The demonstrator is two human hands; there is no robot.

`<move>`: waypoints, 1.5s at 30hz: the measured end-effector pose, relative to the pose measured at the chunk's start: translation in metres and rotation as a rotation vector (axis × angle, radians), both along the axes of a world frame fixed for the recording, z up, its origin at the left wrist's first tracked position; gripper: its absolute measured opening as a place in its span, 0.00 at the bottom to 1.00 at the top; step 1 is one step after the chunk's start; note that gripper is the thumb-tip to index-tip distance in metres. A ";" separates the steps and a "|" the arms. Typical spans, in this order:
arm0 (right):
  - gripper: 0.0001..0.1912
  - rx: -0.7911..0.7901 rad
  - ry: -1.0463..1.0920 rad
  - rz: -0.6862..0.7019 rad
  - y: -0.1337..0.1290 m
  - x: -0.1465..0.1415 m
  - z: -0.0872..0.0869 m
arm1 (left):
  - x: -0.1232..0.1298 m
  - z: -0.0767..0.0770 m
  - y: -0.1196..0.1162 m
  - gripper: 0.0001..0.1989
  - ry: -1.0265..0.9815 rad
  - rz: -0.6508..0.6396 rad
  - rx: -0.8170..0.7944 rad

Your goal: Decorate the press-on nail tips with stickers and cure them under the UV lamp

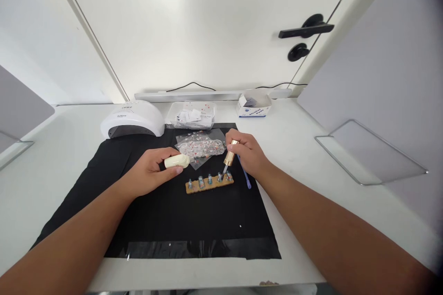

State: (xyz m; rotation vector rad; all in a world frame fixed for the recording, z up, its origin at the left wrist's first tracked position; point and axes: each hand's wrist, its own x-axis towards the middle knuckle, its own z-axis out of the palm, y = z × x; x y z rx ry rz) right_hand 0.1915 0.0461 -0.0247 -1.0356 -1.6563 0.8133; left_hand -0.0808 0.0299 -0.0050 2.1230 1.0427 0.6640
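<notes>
My left hand [150, 171] pinches a pale yellow bottle [176, 161] between thumb and fingers, its neck tilted toward my right. My right hand [249, 151] has its fingers closed round the gold handle of a brush [229, 157], bristles pointing down. The brush tip is at the right end of a tan strip [210, 186], by the last two of five decorated false nails [209, 179] standing in a row along it; I cannot tell whether it touches one. The strip lies on a black cloth [166, 216], in front of and between my hands. Just behind it are clear sticker sheets [201, 147], and a purple stick [247, 178] lies to the right. Farther back stand a white lamp [134, 117], a tray [170, 114] of packets and a box [255, 111] marked Alcohol Pads.
</notes>
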 end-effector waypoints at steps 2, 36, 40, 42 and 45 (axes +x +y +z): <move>0.09 -0.008 -0.047 -0.063 0.001 -0.001 -0.001 | 0.000 0.000 0.000 0.13 -0.001 0.004 0.001; 0.15 -0.042 0.193 0.086 -0.006 -0.010 -0.015 | 0.001 -0.001 0.000 0.11 -0.052 -0.015 0.046; 0.14 -0.047 0.166 0.082 -0.006 -0.009 -0.013 | 0.001 0.000 -0.001 0.11 -0.051 -0.010 0.043; 0.13 -0.047 0.106 0.075 -0.009 -0.011 -0.010 | 0.001 0.000 -0.002 0.11 -0.050 -0.011 0.046; 0.08 0.008 -0.052 0.083 -0.014 -0.016 -0.001 | 0.002 0.000 -0.004 0.11 -0.028 -0.020 0.050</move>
